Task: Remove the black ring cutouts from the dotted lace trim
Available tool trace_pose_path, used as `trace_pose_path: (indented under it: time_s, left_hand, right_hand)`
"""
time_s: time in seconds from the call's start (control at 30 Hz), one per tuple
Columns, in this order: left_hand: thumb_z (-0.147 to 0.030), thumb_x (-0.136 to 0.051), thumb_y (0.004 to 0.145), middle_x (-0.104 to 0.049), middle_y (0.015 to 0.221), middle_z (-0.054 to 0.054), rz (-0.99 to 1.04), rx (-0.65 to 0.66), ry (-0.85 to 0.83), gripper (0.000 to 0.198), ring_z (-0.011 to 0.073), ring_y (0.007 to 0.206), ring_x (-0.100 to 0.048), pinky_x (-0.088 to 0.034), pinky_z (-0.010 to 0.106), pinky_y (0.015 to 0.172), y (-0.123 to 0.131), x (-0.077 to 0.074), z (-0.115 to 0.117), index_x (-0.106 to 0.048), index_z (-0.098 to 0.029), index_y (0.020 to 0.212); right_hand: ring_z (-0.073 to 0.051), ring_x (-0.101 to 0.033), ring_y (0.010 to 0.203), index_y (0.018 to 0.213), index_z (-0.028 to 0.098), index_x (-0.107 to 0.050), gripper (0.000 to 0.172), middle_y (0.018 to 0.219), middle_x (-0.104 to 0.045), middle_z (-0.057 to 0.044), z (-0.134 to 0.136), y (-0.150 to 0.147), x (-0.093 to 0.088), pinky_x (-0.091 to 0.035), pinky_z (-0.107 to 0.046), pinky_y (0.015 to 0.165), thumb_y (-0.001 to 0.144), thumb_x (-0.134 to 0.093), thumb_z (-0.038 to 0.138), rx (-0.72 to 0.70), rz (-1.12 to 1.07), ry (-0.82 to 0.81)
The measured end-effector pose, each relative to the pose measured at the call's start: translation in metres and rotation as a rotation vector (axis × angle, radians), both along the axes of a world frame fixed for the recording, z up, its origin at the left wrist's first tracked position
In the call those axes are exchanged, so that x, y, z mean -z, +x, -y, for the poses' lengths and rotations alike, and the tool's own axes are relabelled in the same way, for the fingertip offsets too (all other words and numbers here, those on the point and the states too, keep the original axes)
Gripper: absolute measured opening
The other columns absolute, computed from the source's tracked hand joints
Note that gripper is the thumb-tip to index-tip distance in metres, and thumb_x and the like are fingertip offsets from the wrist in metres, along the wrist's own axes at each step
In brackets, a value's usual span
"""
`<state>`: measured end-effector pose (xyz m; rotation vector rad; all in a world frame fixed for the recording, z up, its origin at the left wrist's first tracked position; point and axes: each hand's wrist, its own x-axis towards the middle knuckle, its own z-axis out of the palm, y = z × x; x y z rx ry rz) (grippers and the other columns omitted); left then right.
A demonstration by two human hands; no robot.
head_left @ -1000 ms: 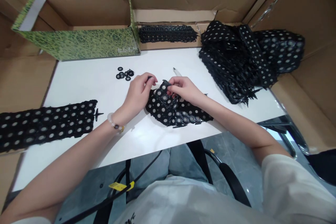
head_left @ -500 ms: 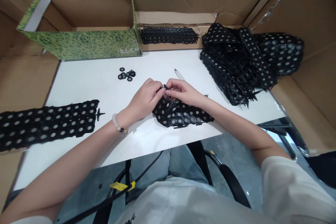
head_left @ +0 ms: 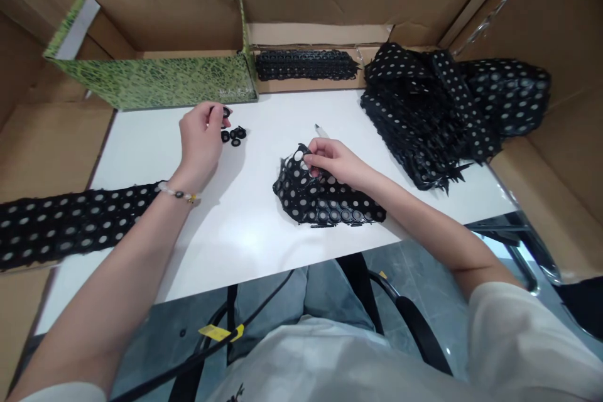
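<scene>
Well, the hands are apart, one on each side of the white table [head_left: 238,245]. The right hand [head_left: 333,161] pinches a curled-up corner of a crumpled black sheet [head_left: 325,195], which lies just in front of it. The sheet looks rubbery and is dotted with rows of round rings with pale centres. Its fingers cover part of that corner, so the grip is partly hidden. Just beyond the fingertips lies a thin, pale pointed tool [head_left: 321,131] — too small to make out exactly.

The left hand [head_left: 201,138], with a beaded bracelet [head_left: 179,193] at its wrist, reaches toward a small cluster of black rings [head_left: 234,135] just beside it. A dark ring shows at its fingertips, but whether it is gripped is hard to tell.

Left of that hand, a long strip of the same dotted sheet [head_left: 70,221] runs off the picture's edge. Right of the right hand rises a big, slumped heap of dotted sheets [head_left: 424,113], folded over itself and spilling past the table's far corner.

Farther off, beyond the hands, stands an open box with a green pattern [head_left: 155,85]. Next to it, a cardboard tray [head_left: 306,83] holds a tight black roll of strip [head_left: 306,65].
</scene>
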<state>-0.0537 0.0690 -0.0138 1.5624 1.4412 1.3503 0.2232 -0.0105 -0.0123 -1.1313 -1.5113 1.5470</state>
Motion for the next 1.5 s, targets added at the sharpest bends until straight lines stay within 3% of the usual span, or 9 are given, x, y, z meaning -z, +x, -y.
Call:
trace_pose_path:
  time_s: [0.17,0.37,0.5,0.7,0.87,1.0,1.1,1.23,1.5]
  left_hand:
    - [-0.028,-0.061,0.101,-0.062,0.078,0.001,0.46,0.251,-0.488,0.018,0.0109,0.064,-0.049,-0.037,0.026,0.059,0.002,-0.01,0.007,-0.073,-0.016,0.101]
    - [-0.026,-0.067,0.094,-0.064,0.079,0.003,0.732,0.35,-0.636,0.013,0.0103,0.059,-0.047,-0.039,0.023,0.053,0.017,-0.03,0.021,-0.075,-0.017,0.1]
    - [-0.032,-0.073,0.089,-0.066,0.087,0.004,0.574,0.323,-0.528,0.018,0.0113,0.064,-0.046,-0.037,0.025,0.055,0.019,-0.029,0.022,-0.075,-0.018,0.1]
    - [-0.045,-0.071,0.09,-0.066,0.101,0.006,-0.25,0.102,0.141,0.029,0.0254,0.117,-0.046,-0.039,0.036,0.089,-0.015,0.0,-0.001,-0.078,-0.018,0.1]
    - [-0.049,-0.057,0.098,-0.069,0.111,0.013,-0.575,0.196,0.126,0.036,0.0334,0.118,-0.043,-0.03,0.052,0.109,-0.034,0.025,-0.014,-0.079,-0.02,0.097]
    - [-0.049,-0.053,0.102,-0.065,0.134,0.015,-0.61,0.129,0.151,0.038,0.0398,0.132,-0.041,-0.03,0.057,0.115,-0.011,0.011,0.004,-0.076,-0.026,0.12]
    - [-0.054,-0.046,0.103,-0.072,0.12,0.012,-0.545,0.357,0.02,0.045,0.0351,0.123,-0.05,-0.037,0.055,0.113,0.016,-0.005,0.028,-0.078,-0.024,0.115]
    - [-0.061,-0.066,0.089,-0.069,0.083,0.005,-0.198,0.666,-0.306,0.042,0.0234,0.085,-0.059,-0.048,0.036,0.082,0.045,-0.013,0.054,-0.074,-0.02,0.082]
    - [-0.048,-0.073,0.085,-0.065,0.087,0.002,0.009,0.523,-0.262,0.029,0.0193,0.079,-0.056,-0.042,0.03,0.069,0.058,-0.012,0.067,-0.065,-0.02,0.088]
  right_hand:
    - [-0.015,-0.059,0.069,0.08,0.021,-0.052,0.021,0.077,-0.063,0.001,0.002,-0.004,0.002,-0.058,-0.041,0.075,0.094,-0.067,0.025,-0.01,-0.024,-0.045]
    - [-0.016,-0.059,0.071,0.081,0.021,-0.053,0.022,0.077,-0.063,0.001,0.0,-0.003,0.003,-0.058,-0.043,0.077,0.093,-0.071,0.026,-0.005,-0.03,-0.067]
    - [-0.016,-0.059,0.071,0.08,0.021,-0.053,0.021,0.077,-0.062,0.001,0.0,-0.004,0.002,-0.058,-0.043,0.077,0.093,-0.069,0.024,0.001,-0.027,-0.069]
    - [-0.016,-0.059,0.072,0.081,0.021,-0.053,0.021,0.078,-0.063,0.0,0.002,-0.004,0.0,-0.058,-0.044,0.078,0.094,-0.069,0.025,-0.004,-0.026,-0.056]
    - [-0.018,-0.061,0.077,0.082,0.021,-0.054,0.018,0.081,-0.066,0.0,0.003,-0.004,-0.001,-0.057,-0.044,0.082,0.095,-0.067,0.025,-0.005,-0.016,-0.065]
    - [-0.019,-0.063,0.082,0.081,0.021,-0.056,0.013,0.085,-0.068,-0.001,0.004,-0.006,-0.004,-0.055,-0.042,0.086,0.093,-0.063,0.02,0.007,-0.009,-0.08]
    - [-0.018,-0.062,0.083,0.083,0.02,-0.059,0.007,0.085,-0.066,-0.001,0.004,-0.007,-0.007,-0.054,-0.038,0.082,0.089,-0.06,0.017,0.013,-0.024,-0.073]
    - [-0.017,-0.06,0.082,0.084,0.021,-0.06,0.006,0.081,-0.062,0.001,0.004,-0.006,-0.01,-0.052,-0.034,0.08,0.088,-0.062,0.025,0.049,-0.029,-0.036]
    - [-0.014,-0.048,0.074,0.083,0.017,-0.065,0.033,0.074,-0.055,0.003,0.004,0.001,-0.005,-0.041,-0.032,0.074,0.078,-0.082,0.045,-0.025,0.144,0.108]
